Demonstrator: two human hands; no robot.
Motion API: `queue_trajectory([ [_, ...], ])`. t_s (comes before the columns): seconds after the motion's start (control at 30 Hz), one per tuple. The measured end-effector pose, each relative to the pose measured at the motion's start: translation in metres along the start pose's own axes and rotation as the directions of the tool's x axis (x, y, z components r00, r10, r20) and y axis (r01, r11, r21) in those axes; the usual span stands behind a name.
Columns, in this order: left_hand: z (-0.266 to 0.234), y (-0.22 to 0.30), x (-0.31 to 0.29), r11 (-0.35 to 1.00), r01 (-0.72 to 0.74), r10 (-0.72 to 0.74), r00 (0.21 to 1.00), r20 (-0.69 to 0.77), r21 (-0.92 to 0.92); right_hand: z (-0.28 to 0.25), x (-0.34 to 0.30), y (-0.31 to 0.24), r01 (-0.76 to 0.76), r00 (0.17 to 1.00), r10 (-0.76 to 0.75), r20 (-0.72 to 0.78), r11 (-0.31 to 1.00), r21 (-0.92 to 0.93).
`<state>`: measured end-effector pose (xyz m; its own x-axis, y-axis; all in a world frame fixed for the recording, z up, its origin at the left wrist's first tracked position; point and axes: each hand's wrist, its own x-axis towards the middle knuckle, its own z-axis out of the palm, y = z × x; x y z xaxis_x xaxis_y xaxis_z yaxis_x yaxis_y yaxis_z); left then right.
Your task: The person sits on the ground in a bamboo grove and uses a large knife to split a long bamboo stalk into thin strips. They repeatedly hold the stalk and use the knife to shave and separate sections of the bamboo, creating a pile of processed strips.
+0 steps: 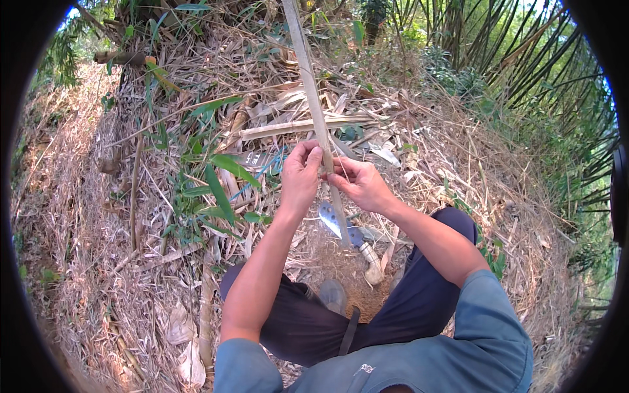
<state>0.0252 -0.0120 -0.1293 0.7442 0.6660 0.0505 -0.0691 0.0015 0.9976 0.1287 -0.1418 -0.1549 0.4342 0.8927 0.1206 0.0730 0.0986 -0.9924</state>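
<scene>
A long, pale wooden pole (306, 72) slants from the top of the view down between my knees. My left hand (303, 171) is closed against its left side, thumb up and fingers curled partly behind it. From the right, my right hand (360, 183) pinches the pole a little lower, with its thumb across the front. A thin light strand shows by the right fingers; where it runs is unclear. Below my hands, a broad-bladed knife (356, 235) with a pale handle (372, 263) lies on the ground, its blade partly hidden behind the pole's lower end.
Dry leaves and split stalks (301, 126) cover the ground ahead. Blue cord (265, 173) and a dark printed piece (254, 159) lie left of my hands, near green leaves (223, 190). Dense bamboo stems (524, 59) rise at the far right. My boot (333, 295) is below.
</scene>
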Motion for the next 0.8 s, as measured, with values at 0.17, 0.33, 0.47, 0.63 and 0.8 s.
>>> queue_trajectory([
  [0.17,-0.001,0.003,-0.001,0.999,0.002,-0.004,0.999,-0.034,-0.054,-0.006,0.003,-0.009,-0.074,0.991,0.067,0.118,0.996,0.050],
  [0.33,-0.015,0.026,0.005,0.995,0.054,-0.061,0.995,-0.082,-0.085,-0.008,0.005,-0.012,-0.148,0.958,0.108,0.266,0.979,0.138],
  [0.47,-0.046,0.059,0.019,0.977,-0.163,0.131,0.967,-0.220,-0.135,-0.011,0.004,-0.002,-0.230,0.891,0.167,0.422,0.968,0.102],
  [0.63,-0.079,0.100,0.020,0.861,-0.350,0.254,0.925,-0.284,-0.370,-0.004,0.002,0.013,-0.217,0.815,0.238,0.527,0.971,-0.103],
  [0.8,-0.102,0.104,0.020,0.808,-0.289,0.194,0.953,-0.231,-0.513,0.006,0.001,0.026,-0.099,0.791,0.241,0.563,0.958,-0.270],
])
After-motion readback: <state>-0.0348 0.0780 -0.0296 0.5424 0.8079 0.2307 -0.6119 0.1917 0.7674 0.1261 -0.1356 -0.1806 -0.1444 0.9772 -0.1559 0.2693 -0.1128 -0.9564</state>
